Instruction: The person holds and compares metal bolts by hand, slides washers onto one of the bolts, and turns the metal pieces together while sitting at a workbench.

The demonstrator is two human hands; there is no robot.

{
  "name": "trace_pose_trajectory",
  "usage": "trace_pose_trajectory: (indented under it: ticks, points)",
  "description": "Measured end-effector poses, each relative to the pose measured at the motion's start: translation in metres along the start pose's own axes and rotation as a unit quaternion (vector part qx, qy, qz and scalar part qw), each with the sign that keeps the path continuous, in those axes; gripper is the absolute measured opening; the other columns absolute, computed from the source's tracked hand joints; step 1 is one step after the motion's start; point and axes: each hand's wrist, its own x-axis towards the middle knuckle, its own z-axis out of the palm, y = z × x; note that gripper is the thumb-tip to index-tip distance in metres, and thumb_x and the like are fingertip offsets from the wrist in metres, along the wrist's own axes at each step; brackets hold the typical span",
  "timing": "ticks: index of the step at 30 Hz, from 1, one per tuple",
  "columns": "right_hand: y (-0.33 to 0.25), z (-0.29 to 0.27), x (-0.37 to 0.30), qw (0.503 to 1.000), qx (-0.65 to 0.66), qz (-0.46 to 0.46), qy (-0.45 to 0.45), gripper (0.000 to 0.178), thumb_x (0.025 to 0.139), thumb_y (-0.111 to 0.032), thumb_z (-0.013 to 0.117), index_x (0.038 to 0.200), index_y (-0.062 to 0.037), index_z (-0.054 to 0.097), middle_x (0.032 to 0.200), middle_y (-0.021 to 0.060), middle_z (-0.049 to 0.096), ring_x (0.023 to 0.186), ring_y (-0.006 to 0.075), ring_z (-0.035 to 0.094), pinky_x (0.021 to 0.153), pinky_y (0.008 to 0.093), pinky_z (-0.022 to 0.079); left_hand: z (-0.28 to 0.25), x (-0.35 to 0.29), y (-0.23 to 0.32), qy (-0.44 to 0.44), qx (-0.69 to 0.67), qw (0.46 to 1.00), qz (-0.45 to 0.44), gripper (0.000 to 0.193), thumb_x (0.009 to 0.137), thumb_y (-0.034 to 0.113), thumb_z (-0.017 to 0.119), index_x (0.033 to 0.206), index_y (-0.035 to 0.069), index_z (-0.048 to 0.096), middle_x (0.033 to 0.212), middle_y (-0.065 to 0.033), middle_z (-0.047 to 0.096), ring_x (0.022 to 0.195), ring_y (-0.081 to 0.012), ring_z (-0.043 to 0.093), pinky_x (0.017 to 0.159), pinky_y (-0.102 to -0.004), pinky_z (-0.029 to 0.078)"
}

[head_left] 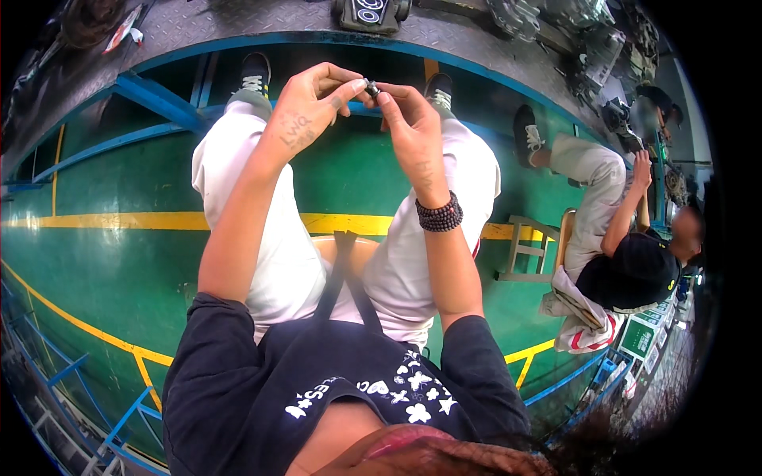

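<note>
Dark floral-print shirt (349, 381) nearest, left hand (305, 107) and right hand (413, 131) raised over white trousers (270, 238), both grips pinching one small dark metal part (371, 89)

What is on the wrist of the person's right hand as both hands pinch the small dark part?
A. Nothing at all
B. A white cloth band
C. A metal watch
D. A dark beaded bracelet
D: a dark beaded bracelet circles the wrist below the right hand, which meets the left hand at the small dark part.
</note>
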Motion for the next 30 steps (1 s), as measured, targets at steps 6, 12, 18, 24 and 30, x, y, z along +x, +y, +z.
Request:
trace_pose_trajectory:
  ticks: [6, 12, 18, 24, 30]
  points:
    - [-0.005, -0.002, 0.001, 0.998, 0.056, 0.013, -0.008, 0.020, 0.094, -0.012, 0.061, 0.109, -0.0003, 0.066, 0.094, 0.0037, 0.068, 0.082, 0.0072, 0.059, 0.070, 0.0200, 0.045, -0.003, 0.002, -0.002, -0.007, -0.004, 0.999, 0.037, 0.030, 0.092, 0.028, 0.065, 0.109, 0.004, 0.067, 0.095, -0.0087, 0.070, 0.087, -0.0139, 0.065, 0.068, -0.0222, 0.048]
    - [-0.009, -0.004, 0.003, 0.998, 0.058, -0.016, -0.005, 0.020, 0.094, -0.009, 0.060, 0.111, -0.0013, 0.067, 0.099, 0.0042, 0.069, 0.089, 0.0080, 0.061, 0.080, 0.0205, 0.047, -0.005, -0.001, 0.002, -0.023, 0.002, 0.998, 0.061, 0.030, 0.092, 0.024, 0.065, 0.117, 0.007, 0.067, 0.100, -0.0092, 0.070, 0.096, -0.0169, 0.066, 0.083, -0.0262, 0.051]
    - [-0.008, -0.006, 0.004, 0.998, 0.055, -0.029, 0.004, 0.019, 0.093, -0.009, 0.062, 0.108, -0.0016, 0.069, 0.098, 0.0037, 0.070, 0.090, 0.0078, 0.061, 0.080, 0.0204, 0.047, -0.005, -0.003, 0.003, 0.006, 0.057, 0.995, 0.086, 0.026, 0.091, 0.019, 0.066, 0.115, 0.009, 0.069, 0.102, -0.0083, 0.070, 0.097, -0.0193, 0.066, 0.086, -0.0292, 0.051]
    - [0.002, -0.012, 0.007, 0.994, -0.080, -0.070, 0.025, 0.018, 0.086, -0.006, 0.067, 0.104, -0.0058, 0.072, 0.093, 0.0068, 0.071, 0.084, 0.0126, 0.064, 0.078, 0.0231, 0.049, -0.007, -0.003, 0.000, 0.035, 0.245, 0.951, 0.187, 0.022, 0.088, 0.012, 0.066, 0.109, 0.010, 0.072, 0.097, -0.0085, 0.068, 0.090, -0.0239, 0.065, 0.081, -0.0307, 0.052]
    - [-0.005, -0.013, 0.007, 0.977, -0.157, -0.136, 0.038, 0.018, 0.082, -0.003, 0.069, 0.099, -0.0055, 0.072, 0.093, 0.0093, 0.071, 0.084, 0.0181, 0.066, 0.076, 0.0263, 0.051, -0.007, -0.002, -0.002, 0.032, 0.300, 0.924, 0.233, 0.021, 0.086, 0.010, 0.067, 0.106, 0.010, 0.073, 0.097, -0.0080, 0.068, 0.090, -0.0248, 0.065, 0.080, -0.0302, 0.053]
